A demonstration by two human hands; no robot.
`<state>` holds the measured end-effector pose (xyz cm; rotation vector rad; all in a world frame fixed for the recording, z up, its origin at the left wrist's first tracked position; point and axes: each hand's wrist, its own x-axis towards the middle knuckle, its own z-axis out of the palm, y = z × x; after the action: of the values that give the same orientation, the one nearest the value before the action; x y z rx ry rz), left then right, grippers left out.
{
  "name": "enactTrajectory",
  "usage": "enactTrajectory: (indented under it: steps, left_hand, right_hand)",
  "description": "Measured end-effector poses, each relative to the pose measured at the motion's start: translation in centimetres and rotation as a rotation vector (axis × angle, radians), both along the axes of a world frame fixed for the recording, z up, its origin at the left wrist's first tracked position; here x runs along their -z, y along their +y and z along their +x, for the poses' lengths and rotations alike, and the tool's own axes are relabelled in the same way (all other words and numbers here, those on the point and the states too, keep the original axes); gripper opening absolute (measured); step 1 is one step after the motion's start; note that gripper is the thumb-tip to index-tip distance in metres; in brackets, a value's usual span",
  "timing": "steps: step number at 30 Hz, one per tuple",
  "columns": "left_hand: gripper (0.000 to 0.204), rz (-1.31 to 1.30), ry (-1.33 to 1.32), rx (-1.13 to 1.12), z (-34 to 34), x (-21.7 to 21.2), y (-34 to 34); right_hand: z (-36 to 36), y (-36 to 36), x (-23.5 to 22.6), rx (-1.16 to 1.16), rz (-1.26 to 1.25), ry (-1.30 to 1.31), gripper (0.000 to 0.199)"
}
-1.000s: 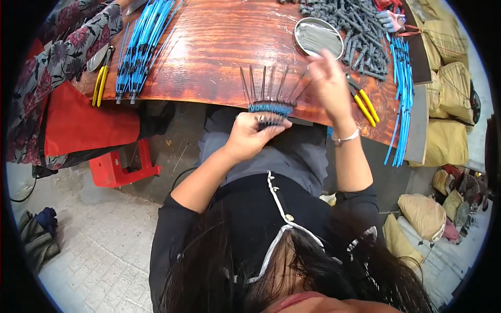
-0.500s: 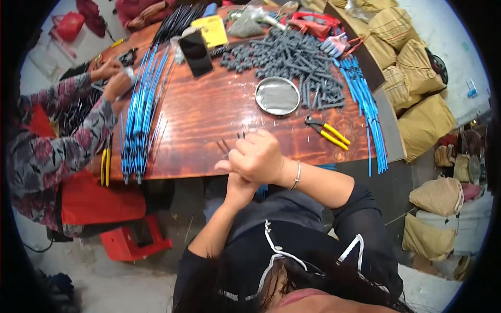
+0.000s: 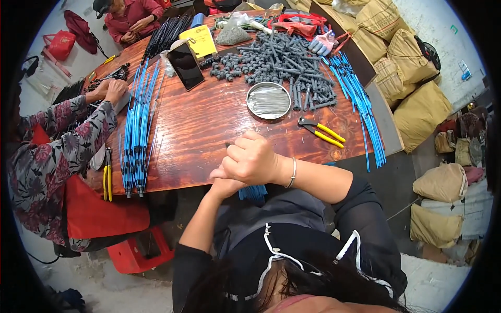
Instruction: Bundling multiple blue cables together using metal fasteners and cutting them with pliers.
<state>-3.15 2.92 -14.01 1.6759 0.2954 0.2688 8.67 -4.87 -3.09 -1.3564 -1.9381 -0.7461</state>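
In front of my body, just off the table's near edge, both my hands are pressed together. My right hand [image 3: 252,160], with a bangle on its wrist, is curled into a fist on top. Beneath it lies my left hand [image 3: 224,186], closed, with most of its fingers hidden. A small dark tip shows above the knuckles; what the hands grip is hidden. A bundle of blue rods [image 3: 253,193] lies below them, near my lap. Beyond stand a round tin of thin metal pins [image 3: 268,101] and yellow-handled pliers [image 3: 322,131].
Dark grey plastic parts [image 3: 292,62] are heaped at the back of the wooden table [image 3: 193,125]. Blue rods flank it left [image 3: 138,120] and right [image 3: 360,112]. A phone [image 3: 186,67] leans near a yellow booklet [image 3: 199,41]. A co-worker's hands [image 3: 110,92] work at left; sacks [image 3: 422,120] stand right.
The view has shifted slightly. My joined hands have turned, with the left wrist flatter and the left thumb less visible under the right fist. The co-worker's hands have moved closer together.
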Motion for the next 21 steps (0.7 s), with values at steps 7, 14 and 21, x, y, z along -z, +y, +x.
enactTrajectory:
  steps: [7, 14, 21]
  left_hand:
    - [0.017, 0.324, -0.269, 0.188, 1.9, 2.1, -0.4]
    - [0.020, 0.534, -0.532, 0.204, 1.7, 2.1, -0.1]
    - [0.028, 0.537, -0.275, 0.200, 0.8, 1.1, 0.4]
  right_hand:
    - [-0.4, -1.4, -0.2, -0.130, -0.004, 0.015, 0.036]
    - [-0.4, -2.3, 1.1, -0.281, -0.006, 0.017, 0.035]
    - [0.9, -2.2, 0.7, -0.227, -0.108, 0.128, 0.042]
